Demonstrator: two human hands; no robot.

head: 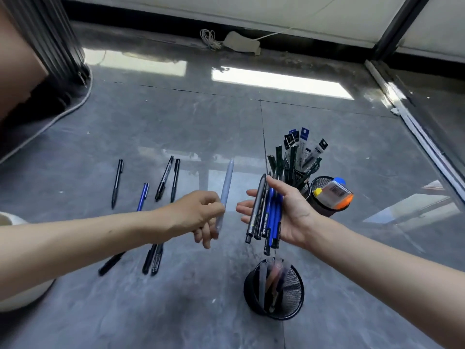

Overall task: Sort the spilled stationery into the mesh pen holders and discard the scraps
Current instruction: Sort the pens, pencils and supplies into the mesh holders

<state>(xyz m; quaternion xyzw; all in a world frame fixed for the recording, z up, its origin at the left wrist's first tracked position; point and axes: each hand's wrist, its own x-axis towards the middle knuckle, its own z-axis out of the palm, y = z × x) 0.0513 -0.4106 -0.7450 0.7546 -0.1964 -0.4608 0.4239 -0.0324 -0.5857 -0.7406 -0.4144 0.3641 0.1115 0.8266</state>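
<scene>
My left hand (198,217) pinches a pale grey-blue pen (226,185) that points up and away, just left of my right hand. My right hand (284,212) is palm up and its thumb clamps a bundle of blue, black and grey pens (264,217) across the fingers. Right below the bundle stands a black mesh pen holder (294,298) with a few pens in it. Several black pens and a blue pen (143,196) lie loose on the grey floor to the left.
Two more mesh holders stand behind my right hand: one full of dark pencils and refill packs (299,159), one holding a pack of markers (332,195). A white round container (22,298) sits at the left edge. A cable (75,107) runs along the left.
</scene>
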